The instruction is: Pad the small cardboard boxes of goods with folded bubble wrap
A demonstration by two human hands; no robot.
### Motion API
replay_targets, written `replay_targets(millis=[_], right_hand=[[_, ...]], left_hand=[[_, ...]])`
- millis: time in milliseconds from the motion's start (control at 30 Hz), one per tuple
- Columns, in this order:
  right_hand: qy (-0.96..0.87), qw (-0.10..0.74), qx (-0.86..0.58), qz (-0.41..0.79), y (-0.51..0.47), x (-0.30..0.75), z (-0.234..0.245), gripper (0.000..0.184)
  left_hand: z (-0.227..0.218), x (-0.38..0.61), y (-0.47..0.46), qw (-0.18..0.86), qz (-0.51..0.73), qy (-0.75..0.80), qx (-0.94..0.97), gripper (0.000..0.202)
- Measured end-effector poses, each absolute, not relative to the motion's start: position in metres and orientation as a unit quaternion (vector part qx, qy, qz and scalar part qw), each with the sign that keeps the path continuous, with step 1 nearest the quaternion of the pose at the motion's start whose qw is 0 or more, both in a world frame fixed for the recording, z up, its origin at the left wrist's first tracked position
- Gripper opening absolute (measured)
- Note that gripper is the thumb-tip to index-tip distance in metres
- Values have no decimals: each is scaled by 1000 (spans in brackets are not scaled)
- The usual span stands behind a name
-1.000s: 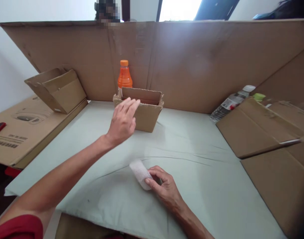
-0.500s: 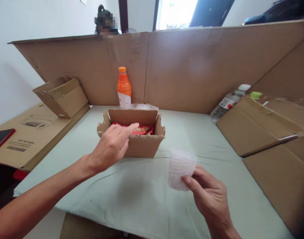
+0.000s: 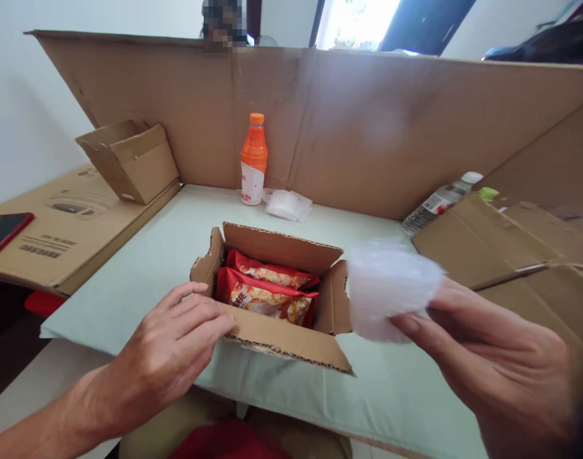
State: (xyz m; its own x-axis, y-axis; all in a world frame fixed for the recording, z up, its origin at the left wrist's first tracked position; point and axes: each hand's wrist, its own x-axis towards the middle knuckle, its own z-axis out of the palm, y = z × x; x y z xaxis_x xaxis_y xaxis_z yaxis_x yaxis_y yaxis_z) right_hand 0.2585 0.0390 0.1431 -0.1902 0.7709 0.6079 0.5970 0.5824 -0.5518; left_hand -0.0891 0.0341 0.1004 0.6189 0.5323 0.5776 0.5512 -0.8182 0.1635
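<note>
An open cardboard box (image 3: 276, 333) stands at the middle of the table with its flaps up and outward. Inside lie two red snack packets (image 3: 267, 298), side by side. My left hand (image 3: 171, 331) grips the box at its near left corner, fingers over the edge and front flap; the thumb is hard to make out. To the right of the box, my right hand (image 3: 492, 350) pinches a folded piece of bubble wrap (image 3: 391, 290) between thumb and fingers. The wrap is blurred and raised above the table.
Behind the box are an orange-capped bottle (image 3: 253, 159) and more clear wrap (image 3: 287, 205). Cardboard boxes (image 3: 487, 239) and a clear bottle (image 3: 439, 203) are on the right. At left, a smaller box (image 3: 143, 162) and phone (image 3: 7, 236) rest on a flat carton (image 3: 47, 255).
The box has come nearer to me and turned slightly. My left hand has moved from above its contents to its near left corner. My right hand has raised the bubble wrap rightward.
</note>
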Motion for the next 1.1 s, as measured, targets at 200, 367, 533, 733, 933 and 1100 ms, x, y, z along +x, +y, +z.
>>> replay_targets(millis=[200, 367, 533, 733, 933, 1100], right_hand=[[-910, 185, -365, 59, 80, 207, 159, 20], [-949, -47, -310, -24, 102, 185, 139, 22], [-943, -112, -313, -34, 106, 171, 135, 31], [-930, -156, -332, -30, 107, 156, 133, 26], [-925, 87, -369, -27, 89, 197, 165, 12], [-777, 339, -530, -15, 40, 264, 128, 12]], left_hand=[[91, -88, 31, -5, -351, -304, -886, 31], [87, -88, 35, -9, -371, -297, -880, 30], [86, -88, 37, -15, -384, -296, -875, 28], [83, -87, 39, -18, -390, -297, -872, 29], [85, -90, 34, 23, -456, -355, -815, 53], [53, -109, 31, -42, -501, -516, -694, 52]])
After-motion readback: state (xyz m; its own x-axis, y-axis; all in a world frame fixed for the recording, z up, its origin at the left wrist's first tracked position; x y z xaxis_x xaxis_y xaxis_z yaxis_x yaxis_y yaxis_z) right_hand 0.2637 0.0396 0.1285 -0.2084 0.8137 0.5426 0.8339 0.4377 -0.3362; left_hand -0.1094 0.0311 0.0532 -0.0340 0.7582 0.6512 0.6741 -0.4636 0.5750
